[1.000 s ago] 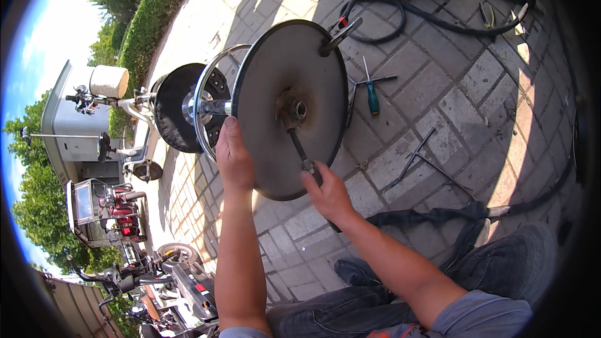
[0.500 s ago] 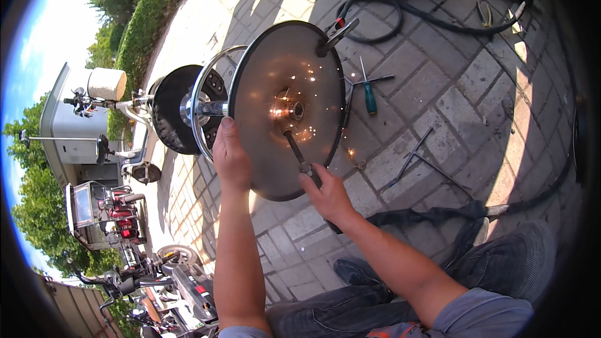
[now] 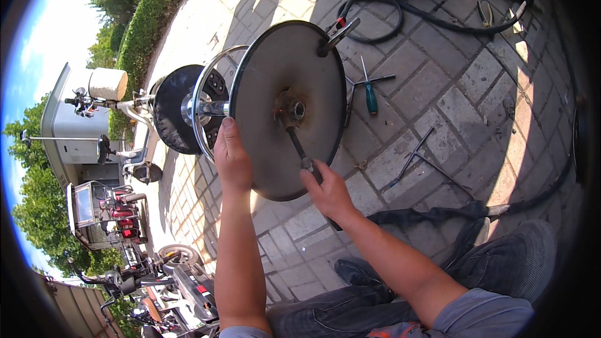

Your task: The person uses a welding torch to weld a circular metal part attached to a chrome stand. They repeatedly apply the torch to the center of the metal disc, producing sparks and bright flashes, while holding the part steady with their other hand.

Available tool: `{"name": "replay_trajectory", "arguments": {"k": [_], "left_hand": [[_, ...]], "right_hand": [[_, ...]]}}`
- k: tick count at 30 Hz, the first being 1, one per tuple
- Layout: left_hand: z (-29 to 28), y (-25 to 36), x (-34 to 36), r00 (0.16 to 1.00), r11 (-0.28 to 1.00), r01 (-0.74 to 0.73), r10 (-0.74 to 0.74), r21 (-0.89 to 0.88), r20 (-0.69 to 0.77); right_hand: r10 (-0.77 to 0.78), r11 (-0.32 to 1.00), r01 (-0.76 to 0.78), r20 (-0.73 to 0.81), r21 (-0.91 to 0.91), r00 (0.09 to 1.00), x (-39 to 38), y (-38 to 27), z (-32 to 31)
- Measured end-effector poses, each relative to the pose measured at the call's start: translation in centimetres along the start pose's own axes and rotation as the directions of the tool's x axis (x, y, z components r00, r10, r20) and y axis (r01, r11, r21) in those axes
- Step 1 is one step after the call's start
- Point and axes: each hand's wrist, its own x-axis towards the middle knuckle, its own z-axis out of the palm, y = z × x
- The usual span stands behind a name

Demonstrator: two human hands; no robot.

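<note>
Head camera: the right hand (image 3: 324, 193) had its fingers clamped around a dark rod-like tool (image 3: 297, 144); up-left of them, its tip met the stained hub (image 3: 294, 110) of the round grey plate (image 3: 275, 166). The left hand (image 3: 234, 161) had its thumb at the plate's rim, other fingers hidden, their grip impossible to tell.

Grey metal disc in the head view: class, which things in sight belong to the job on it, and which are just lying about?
In the job:
- grey metal disc, left grip at its edge
- rod-tipped tool in the right grip
- clamp on its rim

Apparently just lying about:
- green-handled screwdriver
- pliers
</note>
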Motion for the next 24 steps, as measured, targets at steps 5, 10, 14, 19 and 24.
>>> {"name": "replay_trajectory", "arguments": {"k": [5,10,14,19,24], "left_hand": [[-0.1,-0.5,0.2,1.0,1.0,-0.015,0.015,0.007,-0.005],[-0.5,-0.2,0.2,0.999,1.0,0.023,-0.023,0.015,0.04],[-0.2,0.1,-0.1,0.999,0.999,0.045,-0.045,0.007,0.017],[-0.2,-0.1,0.0,1.0,1.0,0.017,-0.017,-0.001,0.013],[0.0,0.3,-0.2,0.999,1.0,0.023,-0.023,-0.008,0.027]], "right_hand": [[-0.019,1.0,0.018,-0.021,-0.003,1.0,0.1,0.3,0.3],[0.045,0.999,-0.045,0.039,-0.006,0.998,0.2,-0.4,0.1],[0.002,1.0,-0.001,0.04,-0.021,0.999,-1.1,0.2,0.4],[-0.019,0.999,0.019,0.018,-0.037,1.0,-1.9,1.2,0.9],[-0.066,0.998,0.066,-0.046,-0.005,0.997,-1.3,1.0,1.0]]}}
